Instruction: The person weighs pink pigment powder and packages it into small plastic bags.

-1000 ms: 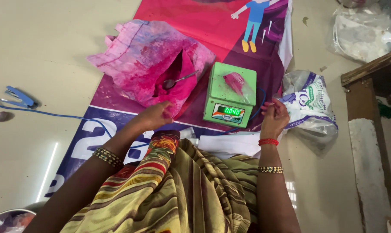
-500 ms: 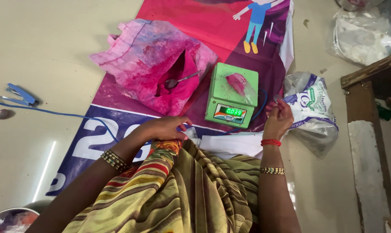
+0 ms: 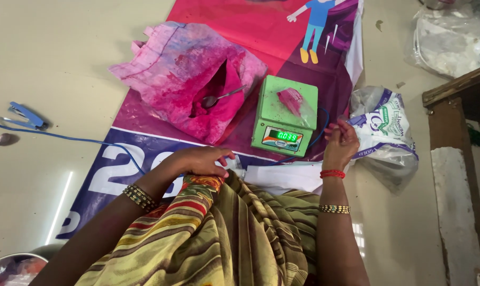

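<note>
Weighing looks partly done: a small clear packet of pink powder lies on the green scale, display lit, while the pink-stained bag at ten o'clock, spoon inside, holds more. Left hand rests curled, fingers loosely together, on white sheets; right hand pinches something too small to tell. A printed white sack sits at three o'clock.

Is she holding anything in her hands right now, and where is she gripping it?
Left hand rests on white sheets, grip unclear. Right hand pinches something too small to identify.
</note>
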